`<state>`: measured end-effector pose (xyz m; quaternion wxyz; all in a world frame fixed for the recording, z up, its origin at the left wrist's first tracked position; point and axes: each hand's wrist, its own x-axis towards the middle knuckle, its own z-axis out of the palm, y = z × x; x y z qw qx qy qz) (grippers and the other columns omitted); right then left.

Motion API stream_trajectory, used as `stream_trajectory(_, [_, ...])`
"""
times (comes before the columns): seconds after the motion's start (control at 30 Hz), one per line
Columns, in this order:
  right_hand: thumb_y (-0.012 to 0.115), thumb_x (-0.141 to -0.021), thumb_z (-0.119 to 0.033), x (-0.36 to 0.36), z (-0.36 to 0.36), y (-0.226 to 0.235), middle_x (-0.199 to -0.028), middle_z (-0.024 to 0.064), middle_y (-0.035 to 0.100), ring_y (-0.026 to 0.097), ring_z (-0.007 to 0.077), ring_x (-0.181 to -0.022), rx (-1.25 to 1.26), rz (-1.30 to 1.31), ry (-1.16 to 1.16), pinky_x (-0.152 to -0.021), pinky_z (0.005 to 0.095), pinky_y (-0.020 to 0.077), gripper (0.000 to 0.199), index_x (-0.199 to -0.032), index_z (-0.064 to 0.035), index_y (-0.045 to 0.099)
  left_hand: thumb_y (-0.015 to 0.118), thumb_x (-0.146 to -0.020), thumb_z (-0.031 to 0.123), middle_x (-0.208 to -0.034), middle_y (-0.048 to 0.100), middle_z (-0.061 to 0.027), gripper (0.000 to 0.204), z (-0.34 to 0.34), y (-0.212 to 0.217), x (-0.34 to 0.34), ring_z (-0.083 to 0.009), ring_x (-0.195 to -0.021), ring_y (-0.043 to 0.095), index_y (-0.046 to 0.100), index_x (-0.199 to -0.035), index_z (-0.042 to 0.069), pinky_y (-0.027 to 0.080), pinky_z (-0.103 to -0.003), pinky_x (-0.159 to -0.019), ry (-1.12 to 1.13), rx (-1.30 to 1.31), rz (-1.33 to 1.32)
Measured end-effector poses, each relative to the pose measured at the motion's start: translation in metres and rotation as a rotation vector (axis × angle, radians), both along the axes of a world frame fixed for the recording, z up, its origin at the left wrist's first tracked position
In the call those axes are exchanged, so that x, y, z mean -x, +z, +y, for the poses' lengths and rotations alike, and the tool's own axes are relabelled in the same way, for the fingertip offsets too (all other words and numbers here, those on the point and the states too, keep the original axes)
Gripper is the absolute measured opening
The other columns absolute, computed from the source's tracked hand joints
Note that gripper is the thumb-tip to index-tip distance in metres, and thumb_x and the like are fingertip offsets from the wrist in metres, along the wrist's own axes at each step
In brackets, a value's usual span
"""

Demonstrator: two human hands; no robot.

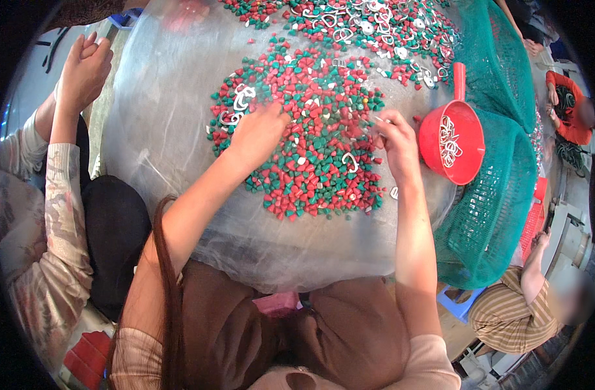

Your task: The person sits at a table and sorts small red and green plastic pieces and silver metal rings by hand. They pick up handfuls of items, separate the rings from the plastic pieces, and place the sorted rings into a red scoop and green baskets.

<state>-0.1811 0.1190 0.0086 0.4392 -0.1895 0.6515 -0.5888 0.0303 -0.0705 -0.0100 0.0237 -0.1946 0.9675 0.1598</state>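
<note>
A spread pile of small red and green cone-shaped pieces (310,188) covers the middle of the sheeted table. My left hand (261,130) reaches over the pile's left part, its fingertips smeared by motion. Close to it, white curved pieces (243,97) lie on the cones. At the right edge of the pile, my right hand (397,133) is raised with thumb and fingers pinched together; a thin pale sliver shows at the fingertips, too small to name. Another white hook-shaped piece (350,161) rests between my forearms. Right of my right hand stands a red scoop (430,140) holding several white ring-like pieces.
A second heap (375,26) of cones and white rings lies at the far side. Green mesh netting (479,214) drapes along the table's right edge. To my left sits a person with clasped hands (83,71); other people work at the right, one in a striped top (515,312).
</note>
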Motion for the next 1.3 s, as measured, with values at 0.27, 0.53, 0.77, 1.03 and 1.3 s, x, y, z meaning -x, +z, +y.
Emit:
stream_trajectory(0.27, [0.067,-0.08,-0.02,-0.05,0.025,-0.002,-0.072,0.0091,0.064,0.064,0.0216,-0.074,-0.51,0.568,0.187,-0.066,0.0354,0.0505,0.019,-0.092,-0.0063,0.061,0.062,-0.087,0.021,-0.095,0.063,-0.0048,0.016,-0.022,0.031,-0.02,-0.0162,-0.078,0.062,0.066,-0.093,0.007,0.049,-0.031,-0.058,0.251,-0.92,0.267])
stream_trajectory(0.53, [0.066,-0.074,-0.021,-0.07,0.015,0.03,-0.09,0.0167,0.066,0.064,0.0335,-0.087,-0.615,0.729,0.226,-0.075,0.0441,0.0498,0.021,-0.09,-0.0078,0.065,0.046,-0.094,0.024,-0.119,0.056,-0.0151,0.03,0.016,0.024,-0.035,-0.0361,-0.104,0.058,0.053,-0.116,0.004,0.059,-0.046,-0.074,0.448,-2.411,0.684])
stream_trajectory(0.77, [0.066,-0.072,-0.013,-0.117,0.001,0.087,-0.102,0.0139,0.052,0.057,0.0328,-0.096,-0.319,0.933,0.274,-0.076,0.0449,0.0496,0.031,-0.1,-0.0079,0.055,0.043,-0.096,0.034,-0.103,0.063,-0.0102,0.032,0.09,0.012,0.012,-0.0242,-0.095,0.062,0.056,-0.111,0.008,0.053,-0.043,-0.082,0.918,-2.413,0.507])
stream_trajectory(1.03, [0.065,-0.075,-0.007,-0.074,0.078,0.107,-0.116,0.0155,0.052,0.054,0.0306,-0.104,-0.126,0.979,-0.205,-0.087,0.0377,0.0451,0.034,-0.108,-0.0058,0.059,0.043,-0.095,0.025,-0.095,0.061,-0.0113,0.024,0.099,0.029,0.145,-0.0281,-0.091,0.06,0.053,-0.106,0.006,0.052,-0.044,-0.079,0.948,-2.261,0.457])
stream_trajectory(1.3, [0.064,-0.078,-0.006,-0.071,0.142,0.117,-0.109,0.0132,0.054,0.056,0.0285,-0.098,-0.248,0.792,-0.327,-0.081,0.0359,0.0475,0.027,-0.104,-0.0047,0.06,0.038,-0.094,0.051,-0.152,0.006,-0.0194,0.077,0.084,0.215,0.295,-0.0458,-0.137,0.009,-0.003,-0.147,0.014,0.015,-0.066,-0.105,0.35,-2.053,0.668])
